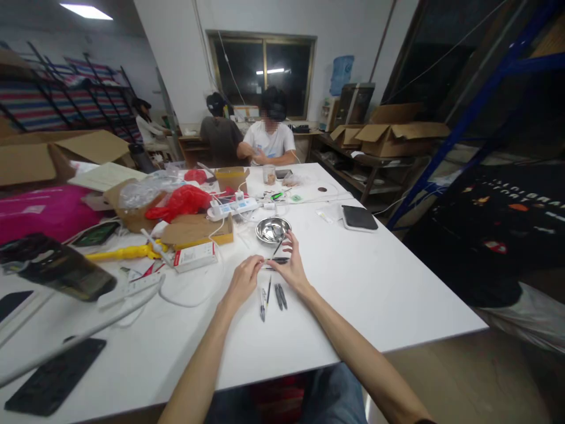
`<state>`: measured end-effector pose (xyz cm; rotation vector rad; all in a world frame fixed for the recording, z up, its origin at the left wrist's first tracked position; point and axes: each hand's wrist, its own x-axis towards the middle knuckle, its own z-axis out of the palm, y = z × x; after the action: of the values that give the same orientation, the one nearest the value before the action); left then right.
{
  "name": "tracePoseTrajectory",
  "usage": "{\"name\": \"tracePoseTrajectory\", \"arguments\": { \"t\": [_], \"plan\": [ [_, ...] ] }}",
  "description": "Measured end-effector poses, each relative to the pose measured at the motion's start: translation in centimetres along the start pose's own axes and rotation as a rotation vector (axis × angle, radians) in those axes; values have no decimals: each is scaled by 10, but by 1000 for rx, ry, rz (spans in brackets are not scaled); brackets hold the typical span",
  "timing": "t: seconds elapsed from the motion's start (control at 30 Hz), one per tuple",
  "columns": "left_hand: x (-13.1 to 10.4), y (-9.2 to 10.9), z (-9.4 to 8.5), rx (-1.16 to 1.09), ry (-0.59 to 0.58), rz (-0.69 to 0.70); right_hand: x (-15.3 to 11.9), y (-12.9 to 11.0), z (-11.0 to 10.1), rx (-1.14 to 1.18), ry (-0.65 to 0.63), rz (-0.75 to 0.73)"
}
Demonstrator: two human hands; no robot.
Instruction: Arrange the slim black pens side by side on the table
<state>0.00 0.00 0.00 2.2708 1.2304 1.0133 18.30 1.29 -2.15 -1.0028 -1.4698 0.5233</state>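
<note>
Both my hands meet over the middle of the white table [375,282]. My left hand [244,281] and my right hand [289,265] pinch the two ends of a small flat dark object [276,259] between them. A thin dark tool [278,245] sticks up by my right fingers; whether the hand holds it I cannot tell. On the table just below my hands lie several slim dark tools [274,294], side by side. A shiny metal bowl [272,229] stands right behind my hands.
A dark pad [359,217] lies at the right. A white power strip [233,207], cardboard boxes [198,231], red bags [180,202], a yellow tool [128,252] and phones [55,375] crowd the left side. Two people sit at the far end.
</note>
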Motion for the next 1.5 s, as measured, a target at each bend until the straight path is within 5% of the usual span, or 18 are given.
{"name": "tracePoseTrajectory", "arguments": {
  "t": [0.37, 0.9, 1.3, 1.5],
  "plan": [
    [-8, 0, 7, 40, -10, 132, -6, -1, -3, 21, -85, 62],
    [-15, -5, 15, -70, 0, 72, -9, 5, -5, 113, -92, 59],
    [-18, -8, 19, -99, 52, -39, -17, -5, -3, 85, 69, 43],
    [-16, -12, 13, -10, 80, -11, -21, -11, -3, 171, -30, 138]
  ]
}}
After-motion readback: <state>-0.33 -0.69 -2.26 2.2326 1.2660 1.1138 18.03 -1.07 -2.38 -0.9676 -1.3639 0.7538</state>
